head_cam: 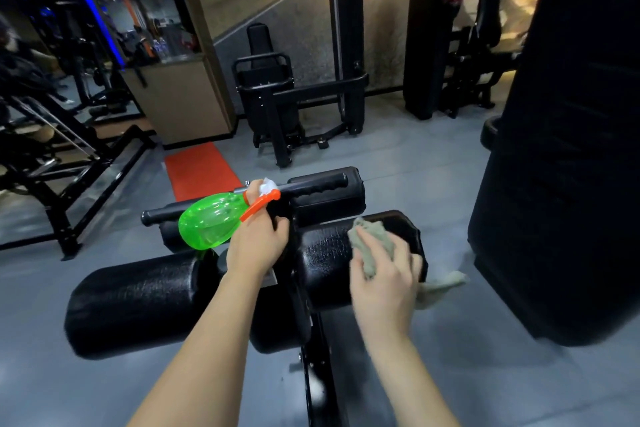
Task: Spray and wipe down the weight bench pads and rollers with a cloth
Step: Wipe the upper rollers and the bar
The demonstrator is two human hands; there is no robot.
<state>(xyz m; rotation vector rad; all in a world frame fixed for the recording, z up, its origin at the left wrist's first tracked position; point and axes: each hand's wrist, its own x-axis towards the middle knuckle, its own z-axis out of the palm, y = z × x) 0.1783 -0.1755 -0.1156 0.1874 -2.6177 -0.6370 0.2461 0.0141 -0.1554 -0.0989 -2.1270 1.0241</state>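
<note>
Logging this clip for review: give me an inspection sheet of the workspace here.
Surface: right roller shows shiny speckles; left roller beside it.
Job's things: green spray bottle, grey-green cloth.
Clutter: nothing seen.
Hands: left hand grips the spray bottle; right hand holds the cloth on the right roller.
Cables: nothing seen.
Surroundings: grey floor, orange mat, black gym machines, tall black pad at right.
</note>
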